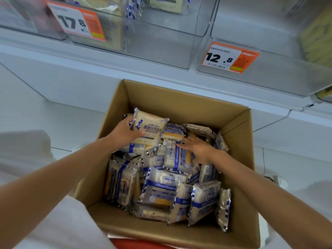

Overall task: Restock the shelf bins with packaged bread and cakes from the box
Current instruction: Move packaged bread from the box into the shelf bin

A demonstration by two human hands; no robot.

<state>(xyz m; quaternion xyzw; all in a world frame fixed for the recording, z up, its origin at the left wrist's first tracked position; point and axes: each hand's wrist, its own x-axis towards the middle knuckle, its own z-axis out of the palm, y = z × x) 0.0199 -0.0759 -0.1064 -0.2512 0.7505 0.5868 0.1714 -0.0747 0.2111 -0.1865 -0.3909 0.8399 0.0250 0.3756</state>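
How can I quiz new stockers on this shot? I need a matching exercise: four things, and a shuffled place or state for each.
Things: 1 left hand; 2 right hand; 3 17.8 tag; 4 12.8 tag.
States: A on the right bin; B grips a bread packet; C on the upper-left bin; D fingers spread over packets in the box.
Pairs: 1-B, 2-D, 3-C, 4-A.

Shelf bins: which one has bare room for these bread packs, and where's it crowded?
The 12.8 bin looks mostly bare left of yellow packs. The 17.8 bin holds bread packs. The box is crowded with packs.
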